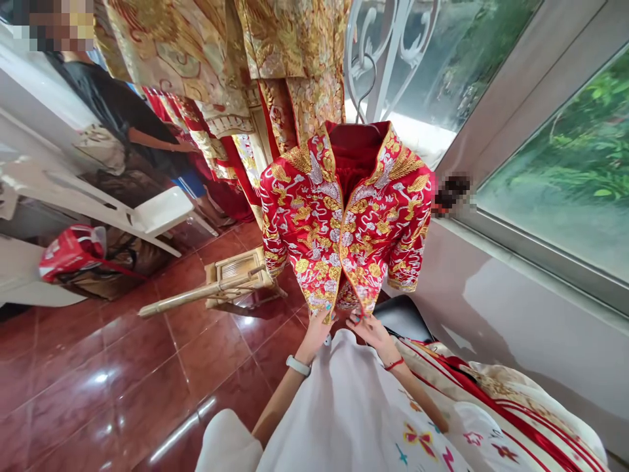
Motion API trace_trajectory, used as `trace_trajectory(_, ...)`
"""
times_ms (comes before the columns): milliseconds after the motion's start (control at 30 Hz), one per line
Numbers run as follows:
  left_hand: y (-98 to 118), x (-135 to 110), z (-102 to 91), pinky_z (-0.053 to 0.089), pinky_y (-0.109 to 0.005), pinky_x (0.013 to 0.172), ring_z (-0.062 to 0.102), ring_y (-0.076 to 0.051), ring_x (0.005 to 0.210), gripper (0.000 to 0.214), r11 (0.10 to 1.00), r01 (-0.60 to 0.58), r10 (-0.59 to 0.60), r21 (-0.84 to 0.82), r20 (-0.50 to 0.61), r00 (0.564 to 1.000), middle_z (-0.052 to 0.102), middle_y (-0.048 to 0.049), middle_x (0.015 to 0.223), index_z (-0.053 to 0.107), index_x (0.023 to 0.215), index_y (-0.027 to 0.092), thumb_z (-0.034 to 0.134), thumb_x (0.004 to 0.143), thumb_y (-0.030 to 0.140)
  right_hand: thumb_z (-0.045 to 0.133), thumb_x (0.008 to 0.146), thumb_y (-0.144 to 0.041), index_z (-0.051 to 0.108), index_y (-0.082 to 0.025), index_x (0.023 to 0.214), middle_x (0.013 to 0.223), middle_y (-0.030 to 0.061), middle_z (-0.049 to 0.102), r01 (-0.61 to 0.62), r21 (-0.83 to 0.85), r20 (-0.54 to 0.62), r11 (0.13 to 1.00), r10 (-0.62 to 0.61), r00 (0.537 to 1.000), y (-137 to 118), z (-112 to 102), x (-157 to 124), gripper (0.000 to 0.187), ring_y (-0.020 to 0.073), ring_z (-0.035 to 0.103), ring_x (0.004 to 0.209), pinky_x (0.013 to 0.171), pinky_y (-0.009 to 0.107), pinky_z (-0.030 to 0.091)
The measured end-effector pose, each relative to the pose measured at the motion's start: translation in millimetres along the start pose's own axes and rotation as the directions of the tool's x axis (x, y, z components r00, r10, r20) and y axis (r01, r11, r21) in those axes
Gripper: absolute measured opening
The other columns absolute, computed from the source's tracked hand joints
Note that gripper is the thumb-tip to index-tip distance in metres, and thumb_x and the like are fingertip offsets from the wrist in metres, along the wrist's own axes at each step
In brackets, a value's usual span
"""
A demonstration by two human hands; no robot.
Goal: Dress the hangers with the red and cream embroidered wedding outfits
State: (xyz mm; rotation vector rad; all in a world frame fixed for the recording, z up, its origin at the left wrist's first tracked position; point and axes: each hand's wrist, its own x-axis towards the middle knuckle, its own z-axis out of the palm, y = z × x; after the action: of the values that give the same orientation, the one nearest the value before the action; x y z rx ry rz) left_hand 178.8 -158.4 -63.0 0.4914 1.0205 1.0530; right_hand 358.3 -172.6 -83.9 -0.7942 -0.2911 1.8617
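Note:
A red jacket (309, 229) with gold and silver embroidery hangs in front of me from a wire hanger (366, 78). Its stand collar is open and the front edges part towards the hem. My left hand (320, 328), with a pale band on the wrist, pinches the lower front corner on the left side. At the opposite front corner, my right hand (369, 328) has its fingers closed on the hem; a red string circles that wrist. The fingertips are partly hidden by the cloth.
Gold embroidered garments (295, 39) hang behind the jacket. At left are a bamboo stool (240, 278), a white chair (164, 210) and a person in dark clothes (113, 98). A black seat (405, 318) and folded cream-and-red cloth (521, 393) lie at right, below a window (565, 151).

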Motion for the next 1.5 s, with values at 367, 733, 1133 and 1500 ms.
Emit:
trace_trajectory(367,0,-5,15.2,0.041,-0.054,0.117,0.057,-0.033,0.134,0.051,0.996,-0.087,0.087,-0.01,0.18,0.98,0.065,-0.0065,0.14,0.062,0.123,0.03,0.074,0.077,0.047,0.095,0.053,-0.027,0.074,-0.024,0.096,0.081,0.0017,0.075,-0.025,-0.118,0.003,0.993,0.026,1.0,4,28,11,0.048,0.0255,0.071,0.088,0.094,0.045,0.053)
trace_trajectory(733,-8,1,15.3,0.041,-0.052,0.117,0.057,-0.034,0.134,0.055,0.998,-0.062,0.063,-0.009,0.179,0.982,0.067,-0.0088,0.137,0.062,0.128,0.027,0.073,0.078,0.049,0.097,0.047,-0.027,0.076,-0.025,0.107,0.097,0.0047,0.079,-0.015,-0.135,-0.03,0.991,0.011,0.999,5,30,7,0.064,0.0285,0.073,0.091,0.088,0.046,0.056)
trace_trajectory(1133,-14,4,12.6,0.049,-0.045,0.107,0.066,-0.026,0.117,0.052,0.997,-0.05,0.048,-0.051,-0.029,0.998,0.072,-0.0073,0.12,0.063,0.121,0.026,0.079,0.073,0.036,0.092,0.054,-0.025,0.075,-0.024,0.107,0.096,0.0054,0.078,-0.027,-0.156,-0.032,0.987,0.022,0.999,4,21,12,0.056,0.0277,0.072,0.09,0.084,0.043,0.055)
trace_trajectory(1500,-12,2,17.1,0.053,-0.036,0.097,0.068,-0.024,0.106,0.049,0.984,-0.128,0.133,0.127,-0.039,0.99,0.074,-0.0075,0.104,0.069,0.113,0.02,0.082,0.074,0.047,0.091,0.054,-0.024,0.075,-0.023,0.106,0.095,0.0047,0.078,-0.067,-0.182,-0.071,0.981,0.055,0.996,5,10,15,0.054,0.0268,0.071,0.088,0.081,0.041,0.055)
